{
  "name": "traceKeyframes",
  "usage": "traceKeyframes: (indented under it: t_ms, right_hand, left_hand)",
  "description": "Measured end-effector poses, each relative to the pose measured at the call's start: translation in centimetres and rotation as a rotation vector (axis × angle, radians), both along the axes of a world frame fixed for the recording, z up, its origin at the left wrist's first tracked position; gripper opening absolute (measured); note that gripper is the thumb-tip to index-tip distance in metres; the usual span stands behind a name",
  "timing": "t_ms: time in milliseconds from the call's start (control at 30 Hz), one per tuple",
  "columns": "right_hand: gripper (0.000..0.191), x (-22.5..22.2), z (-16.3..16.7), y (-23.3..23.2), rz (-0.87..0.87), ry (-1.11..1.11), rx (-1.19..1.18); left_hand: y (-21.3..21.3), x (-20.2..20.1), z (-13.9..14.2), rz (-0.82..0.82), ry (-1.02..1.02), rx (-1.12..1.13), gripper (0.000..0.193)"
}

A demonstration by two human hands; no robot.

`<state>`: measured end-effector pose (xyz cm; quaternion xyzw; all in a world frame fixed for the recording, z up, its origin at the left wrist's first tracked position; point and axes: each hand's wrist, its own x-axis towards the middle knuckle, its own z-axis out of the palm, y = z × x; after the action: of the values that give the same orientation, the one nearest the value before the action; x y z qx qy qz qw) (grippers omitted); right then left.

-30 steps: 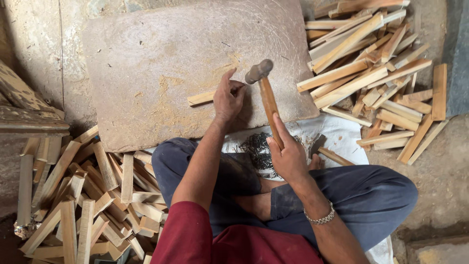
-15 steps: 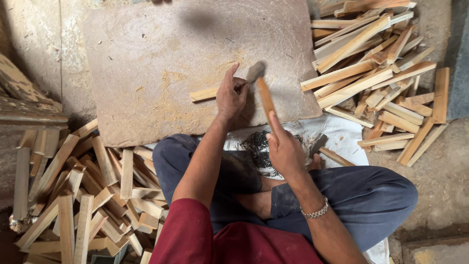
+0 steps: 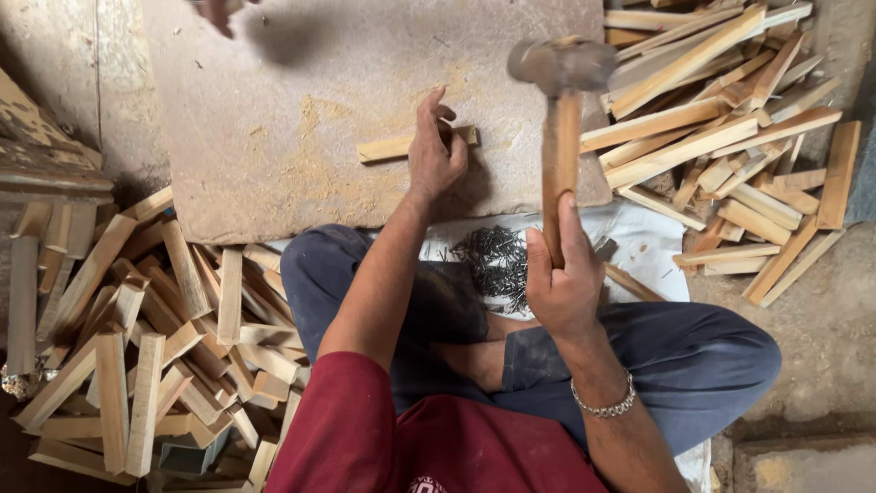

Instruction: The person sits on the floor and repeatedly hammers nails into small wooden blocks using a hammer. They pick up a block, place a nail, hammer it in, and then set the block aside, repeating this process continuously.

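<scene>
You are in a woodworking shop: you sit on the floor by a stone slab (image 3: 274,137), with piles of cut wood sticks (image 3: 146,338), nails (image 3: 493,260) and sawdust.

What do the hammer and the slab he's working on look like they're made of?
Hammer: head looks like dull grey metal; handle is bare orange-brown wood with visible grain. Slab: probably stone or concrete, with a rough grey matte face dusted with sawdust.

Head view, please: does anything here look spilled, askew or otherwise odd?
Dark small nails lie loose in a heap on the white sheet, not in a container. Pale sawdust dusts the flat grey stone slab. Nothing looks damaged.
</scene>
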<state>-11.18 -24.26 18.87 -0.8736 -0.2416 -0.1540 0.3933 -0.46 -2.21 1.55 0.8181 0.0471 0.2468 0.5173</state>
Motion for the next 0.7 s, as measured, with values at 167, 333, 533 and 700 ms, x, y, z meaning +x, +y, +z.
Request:
traceKeyframes:
  t_ms: [167, 333, 533, 700]
  right_hand:
    - [0.055, 0.9, -1.9, 2.1, -0.005, 0.204, -0.071]
    - [0.068, 1.3, -1.6, 1.9, -0.038, 0.545, -0.236]
    - [0.063, 0.5, -2.0, 2.4, -0.095, 0.521, -0.168]
    - [0.065, -0.9, -3.1, 1.1, -0.017, 0.427, -0.118]
  left_hand:
    - [0.0, 0.4, -0.3, 0.0, 0.029, -0.004, 0.082]
    - [-0.3, 0.5, -0.2, 0.01, 0.031, -0.013, 0.073]
    - [-0.2, -0.1, 0.8, 0.024, -0.041, 0.031, 0.075]
    - [-0.4, 0.0, 0.5, 0.012, -0.034, -0.014, 0.07]
